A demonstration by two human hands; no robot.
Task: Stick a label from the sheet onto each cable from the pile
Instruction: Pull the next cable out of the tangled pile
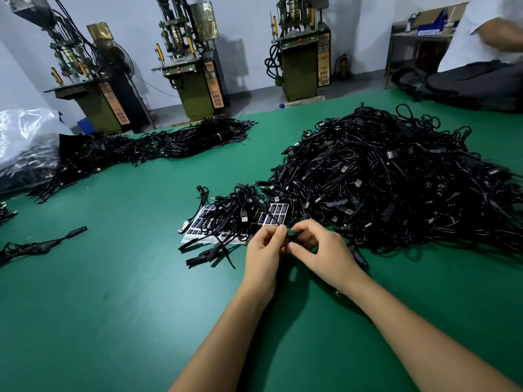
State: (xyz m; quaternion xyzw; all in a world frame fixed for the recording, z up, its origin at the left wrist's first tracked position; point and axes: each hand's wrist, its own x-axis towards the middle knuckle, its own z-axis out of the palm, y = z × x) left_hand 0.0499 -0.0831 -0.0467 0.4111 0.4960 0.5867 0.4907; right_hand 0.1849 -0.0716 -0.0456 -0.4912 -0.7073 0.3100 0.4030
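Head view: left hand [264, 244] and right hand [319, 247] both pinch a thin black cable [291, 236] beside the tangled pile [396, 179].

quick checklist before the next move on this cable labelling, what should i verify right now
1. Cable in hand: ok. The left hand and right hand both pinch a black cable between the fingertips.
2. Label stuck on that cable: cannot tell, the fingers hide the spot.
3. Label sheet within reach: ok, it lies just beyond the hands, with black labels on it.
4. Sheet free to peel from: not ok, loose cables lie across most of it.
5. Unlabelled stock: ok, the big pile sits to the right on the green table.
6. Place for finished cables: cannot tell; a few cables lie at the left.
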